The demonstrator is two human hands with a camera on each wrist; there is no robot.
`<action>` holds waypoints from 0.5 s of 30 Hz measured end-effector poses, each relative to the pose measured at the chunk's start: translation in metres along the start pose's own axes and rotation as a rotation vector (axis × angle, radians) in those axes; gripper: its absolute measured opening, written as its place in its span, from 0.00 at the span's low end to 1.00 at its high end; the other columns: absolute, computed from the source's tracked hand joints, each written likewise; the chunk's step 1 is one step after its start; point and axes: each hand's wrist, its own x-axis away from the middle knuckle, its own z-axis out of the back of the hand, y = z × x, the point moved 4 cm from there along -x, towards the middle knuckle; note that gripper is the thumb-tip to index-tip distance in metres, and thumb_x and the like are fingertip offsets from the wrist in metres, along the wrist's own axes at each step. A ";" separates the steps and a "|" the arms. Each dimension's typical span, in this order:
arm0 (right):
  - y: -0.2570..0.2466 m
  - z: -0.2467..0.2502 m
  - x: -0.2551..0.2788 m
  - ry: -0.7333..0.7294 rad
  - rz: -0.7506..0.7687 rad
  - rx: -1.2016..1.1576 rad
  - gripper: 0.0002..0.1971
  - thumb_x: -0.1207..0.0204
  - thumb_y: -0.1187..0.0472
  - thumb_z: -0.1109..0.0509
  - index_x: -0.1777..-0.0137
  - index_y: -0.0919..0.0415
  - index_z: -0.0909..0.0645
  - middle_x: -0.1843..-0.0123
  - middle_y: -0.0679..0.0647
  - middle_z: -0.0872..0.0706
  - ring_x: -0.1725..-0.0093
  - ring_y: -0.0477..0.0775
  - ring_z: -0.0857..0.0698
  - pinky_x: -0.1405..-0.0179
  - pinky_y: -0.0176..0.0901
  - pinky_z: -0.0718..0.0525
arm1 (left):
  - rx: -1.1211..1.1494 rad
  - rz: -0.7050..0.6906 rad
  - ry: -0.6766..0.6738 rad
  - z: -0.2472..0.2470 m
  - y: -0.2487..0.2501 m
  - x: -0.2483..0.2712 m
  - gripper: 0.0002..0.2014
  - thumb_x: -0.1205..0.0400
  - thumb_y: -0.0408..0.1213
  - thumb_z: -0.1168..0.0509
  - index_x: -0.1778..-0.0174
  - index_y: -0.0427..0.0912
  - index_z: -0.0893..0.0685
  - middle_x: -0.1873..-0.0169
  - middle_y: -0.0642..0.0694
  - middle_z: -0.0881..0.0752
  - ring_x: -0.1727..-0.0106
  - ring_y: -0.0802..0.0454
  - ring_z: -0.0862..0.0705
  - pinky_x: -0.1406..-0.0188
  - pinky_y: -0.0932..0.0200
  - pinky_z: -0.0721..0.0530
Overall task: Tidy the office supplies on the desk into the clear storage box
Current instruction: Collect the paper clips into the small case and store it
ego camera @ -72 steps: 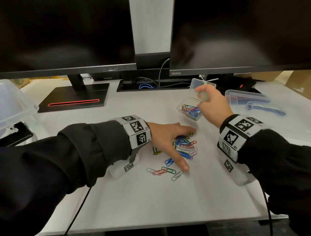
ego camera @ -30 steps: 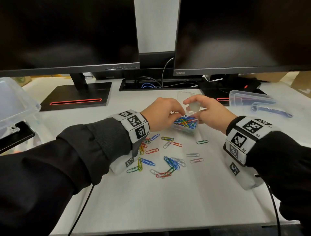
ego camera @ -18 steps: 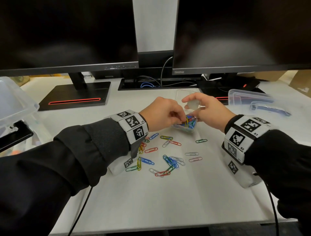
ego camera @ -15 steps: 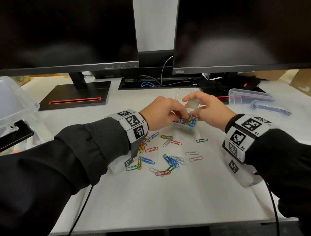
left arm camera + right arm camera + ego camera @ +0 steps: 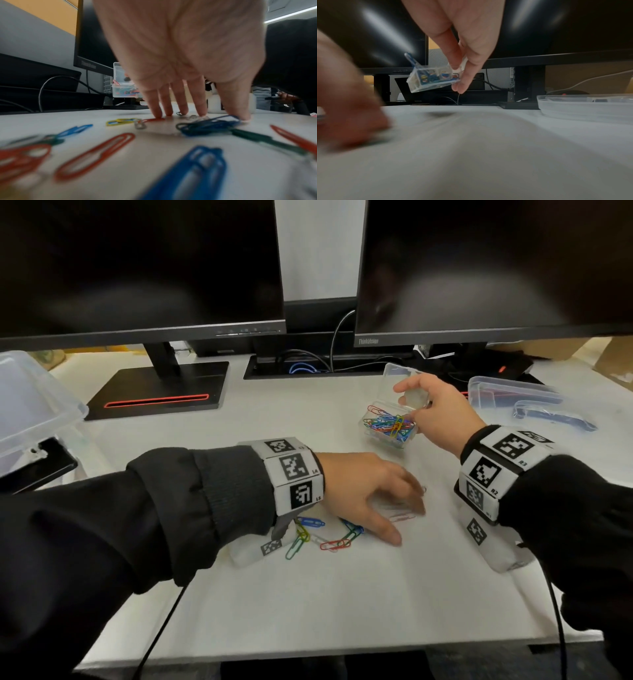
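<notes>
My right hand [image 5: 412, 405] pinches a small clear box [image 5: 388, 428] with its lid open, full of coloured paper clips. In the right wrist view the small box [image 5: 431, 78] hangs tilted above the desk. Loose paper clips [image 5: 322, 534] lie scattered on the white desk in front of me. My left hand [image 5: 407, 505] is spread flat over them, its straight fingertips [image 5: 157, 115] pressing on clips [image 5: 96, 151] red, blue, green and yellow. Some clips are hidden under the palm.
A large clear storage tub [image 5: 30, 405] stands at the far left. A shallow clear container [image 5: 507, 398] with a blue-handled item [image 5: 555, 416] lies at the right. Two monitors, a stand base [image 5: 154, 392] and cables fill the back.
My left hand left the small box and dropped back onto the loose clips nearer me. My right hand carried the box up and a little to the right.
</notes>
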 end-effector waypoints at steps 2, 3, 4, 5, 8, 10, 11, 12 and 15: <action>-0.001 0.001 0.001 0.007 0.000 0.003 0.22 0.26 0.79 0.38 0.39 0.55 0.22 0.46 0.50 0.22 0.45 0.49 0.22 0.57 0.39 0.21 | 0.037 -0.016 0.059 0.001 -0.003 0.012 0.15 0.26 0.40 0.27 0.44 0.43 0.12 0.41 0.46 0.15 0.43 0.53 0.18 0.39 0.64 0.25; -0.001 0.002 0.001 0.013 0.000 0.002 0.22 0.26 0.79 0.38 0.39 0.55 0.22 0.46 0.50 0.22 0.45 0.49 0.22 0.56 0.41 0.21 | 0.043 0.001 0.097 0.003 -0.008 0.019 0.12 0.27 0.38 0.27 0.49 0.42 0.11 0.48 0.46 0.13 0.52 0.55 0.16 0.46 0.66 0.22; -0.001 0.002 0.001 0.017 -0.001 0.005 0.22 0.26 0.79 0.37 0.38 0.55 0.22 0.46 0.49 0.23 0.45 0.49 0.23 0.54 0.41 0.21 | 0.041 0.035 0.133 0.006 -0.015 0.027 0.09 0.28 0.37 0.28 0.53 0.43 0.10 0.53 0.48 0.12 0.60 0.60 0.18 0.51 0.69 0.22; -0.001 0.002 0.001 0.016 -0.001 0.013 0.22 0.26 0.79 0.37 0.38 0.55 0.23 0.46 0.49 0.23 0.45 0.49 0.23 0.54 0.41 0.21 | 0.039 0.074 0.167 0.008 -0.022 0.034 0.08 0.28 0.37 0.29 0.55 0.44 0.10 0.56 0.49 0.12 0.64 0.63 0.20 0.54 0.72 0.23; -0.001 0.000 0.000 0.001 -0.003 0.036 0.22 0.25 0.78 0.37 0.37 0.54 0.23 0.45 0.48 0.25 0.45 0.49 0.24 0.59 0.38 0.21 | 0.072 0.106 0.250 0.013 -0.026 0.048 0.11 0.28 0.42 0.29 0.51 0.48 0.11 0.51 0.53 0.13 0.53 0.63 0.19 0.43 0.69 0.23; 0.000 0.000 -0.001 -0.002 -0.002 0.024 0.22 0.26 0.78 0.37 0.39 0.54 0.23 0.44 0.50 0.23 0.45 0.49 0.23 0.58 0.40 0.21 | 0.099 0.020 0.210 0.007 -0.012 0.049 0.14 0.27 0.43 0.27 0.46 0.50 0.12 0.44 0.53 0.15 0.43 0.63 0.21 0.35 0.68 0.28; 0.000 0.000 -0.001 -0.001 0.000 0.009 0.22 0.26 0.78 0.37 0.40 0.53 0.23 0.43 0.51 0.21 0.45 0.50 0.22 0.57 0.41 0.21 | 0.091 -0.019 0.160 0.001 -0.004 0.048 0.16 0.27 0.44 0.27 0.43 0.51 0.13 0.40 0.53 0.17 0.40 0.63 0.23 0.32 0.69 0.31; 0.001 0.000 -0.001 -0.001 -0.001 -0.002 0.22 0.27 0.79 0.37 0.40 0.53 0.22 0.42 0.52 0.20 0.44 0.50 0.21 0.57 0.41 0.21 | 0.073 -0.046 0.103 -0.006 0.003 0.046 0.18 0.26 0.44 0.28 0.39 0.52 0.15 0.36 0.53 0.19 0.37 0.63 0.25 0.31 0.70 0.33; 0.001 0.000 0.000 -0.012 -0.006 0.006 0.22 0.26 0.79 0.37 0.39 0.54 0.23 0.39 0.53 0.19 0.41 0.52 0.21 0.56 0.42 0.20 | 0.029 -0.081 -0.003 -0.016 0.005 0.043 0.18 0.21 0.40 0.32 0.34 0.49 0.18 0.30 0.50 0.22 0.31 0.58 0.26 0.31 0.70 0.34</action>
